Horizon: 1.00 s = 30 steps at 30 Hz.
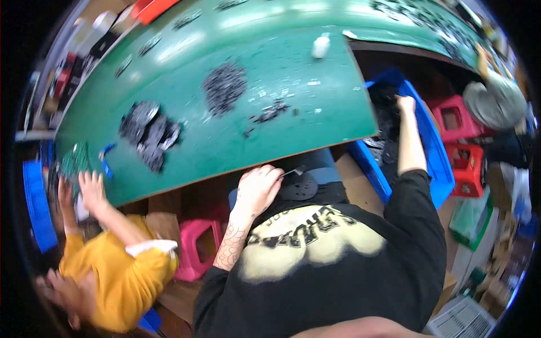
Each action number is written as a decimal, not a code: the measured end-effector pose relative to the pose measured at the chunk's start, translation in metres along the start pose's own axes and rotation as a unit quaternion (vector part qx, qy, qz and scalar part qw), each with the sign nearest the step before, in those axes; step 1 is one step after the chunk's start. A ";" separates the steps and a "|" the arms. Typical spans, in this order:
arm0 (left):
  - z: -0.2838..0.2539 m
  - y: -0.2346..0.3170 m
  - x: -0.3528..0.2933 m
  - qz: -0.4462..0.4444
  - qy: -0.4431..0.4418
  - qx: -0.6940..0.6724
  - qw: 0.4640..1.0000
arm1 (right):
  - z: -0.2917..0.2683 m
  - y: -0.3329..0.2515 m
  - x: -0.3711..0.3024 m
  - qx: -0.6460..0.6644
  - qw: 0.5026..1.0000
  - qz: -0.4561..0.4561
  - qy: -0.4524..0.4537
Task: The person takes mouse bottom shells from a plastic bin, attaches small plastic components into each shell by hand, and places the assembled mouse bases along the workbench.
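Observation:
My left hand (258, 190) is over my lap, just below the table's edge, its fingers closed around a thin silvery tool (290, 172) with a small dark tip. Beside it, a dark, flat, rounded piece (300, 188) with small holes rests on my lap. Out to the right, my right hand (405, 105) reaches into a blue bin (435, 152) holding many black pieces (387, 132). Its fingers are bent down toward the contents and blurred, so I cannot make out whether they grip anything.
On the green table (270, 141) are a heap of small black pieces (224, 88), larger black pieces (147, 132), scattered bits (271, 111) and a white bottle (320, 46). A co-worker in yellow (121, 270) works at left. Pink stool (197, 248) and red stool (469, 169) stand nearby.

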<state>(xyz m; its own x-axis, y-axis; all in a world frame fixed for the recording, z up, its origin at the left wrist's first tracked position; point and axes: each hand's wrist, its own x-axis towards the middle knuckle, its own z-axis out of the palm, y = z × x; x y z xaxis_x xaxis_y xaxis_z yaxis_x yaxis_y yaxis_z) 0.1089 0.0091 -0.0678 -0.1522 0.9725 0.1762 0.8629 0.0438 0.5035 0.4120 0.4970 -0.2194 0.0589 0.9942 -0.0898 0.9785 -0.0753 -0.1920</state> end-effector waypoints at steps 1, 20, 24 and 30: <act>-0.007 0.002 -0.004 0.006 0.016 0.002 1.000 | -0.017 0.004 -0.002 -0.001 1.000 -0.019 0.022; -0.039 0.011 -0.041 -0.235 0.305 -0.561 0.732 | -0.104 -0.335 -0.281 0.256 0.771 -0.569 -0.130; -0.036 0.008 -0.047 -0.237 0.340 -0.533 0.738 | -0.105 -0.338 -0.284 0.266 0.775 -0.556 -0.141; -0.044 0.003 -0.023 -0.199 0.311 -0.520 0.771 | -0.114 -0.343 -0.281 0.214 0.782 -0.537 -0.232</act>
<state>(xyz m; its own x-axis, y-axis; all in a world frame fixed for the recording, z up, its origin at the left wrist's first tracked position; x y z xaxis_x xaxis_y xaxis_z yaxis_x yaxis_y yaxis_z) 0.0940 -0.0231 -0.0332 -0.7849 0.6182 0.0418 -0.1145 -0.2110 0.9708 0.0822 0.2521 -0.0168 -0.9272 0.3741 0.0216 0.2527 0.6669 -0.7010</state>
